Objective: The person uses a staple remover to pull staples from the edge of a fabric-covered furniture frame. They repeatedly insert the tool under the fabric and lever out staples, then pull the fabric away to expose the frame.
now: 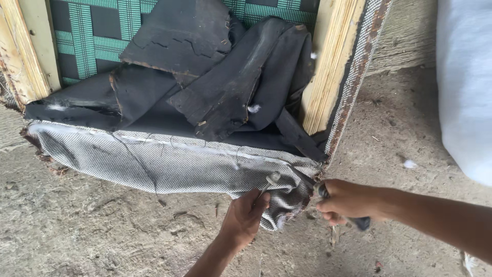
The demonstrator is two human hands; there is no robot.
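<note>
A fine black-and-white woven check is seen on the upholstery fabric (169, 161), while the webbing (87, 31) behind is patterned in green and dark grey plaid. The torn lining sheets (215, 77) are coloured matte black, the wooden frame (330, 61) pale yellow, and the concrete floor (92, 231) dull grey-brown, with a white padding roll (464, 82) at the edge.

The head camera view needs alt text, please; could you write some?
Two hands work at the corner of a wooden frame: the left hand holds a thin metal tool against loose grey fabric, the right hand holds a dark-handled tool.
</note>
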